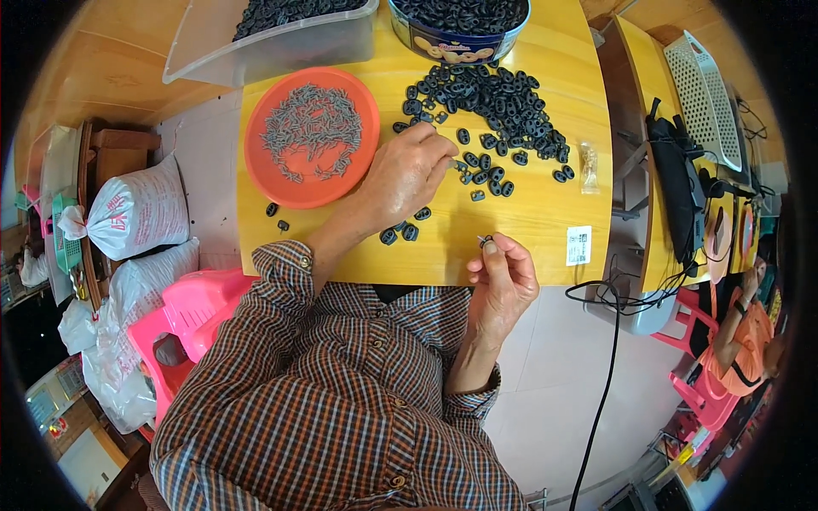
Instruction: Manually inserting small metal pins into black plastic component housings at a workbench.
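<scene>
The left hand [407, 175] reaches out over the yellow wooden worktop [545, 217], its fingers curled together at the near edge of a loose heap of small black oval parts [494, 106], the fingertips pinching at one of the scattered pieces there; whether a piece is actually caught between them cannot be told. The right hand [503, 277] hangs just over the front edge of the worktop, thumb and forefinger pressed together on one small dark part with a bit of metal [486, 244], held up close to the person. A few more black parts [400, 232] lie loose between the two hands, under the left wrist. Left of the left hand sits a round orange plate [264, 175] spread with thin grey metal pins [311, 128], and two stray black pieces [277, 217] lie just beside its near rim. At the far edge of the worktop stands a round blue tin [456, 44] full of the same black parts, with a clear plastic tub [256, 55] of them to its left. A small clear bag [588, 163] and a white square label [578, 245] lie on the worktop's right part. The person wears a checked shirt [341, 400]; pink plastic stools [192, 319] and white sacks [136, 213] stand on the floor at the left.
</scene>
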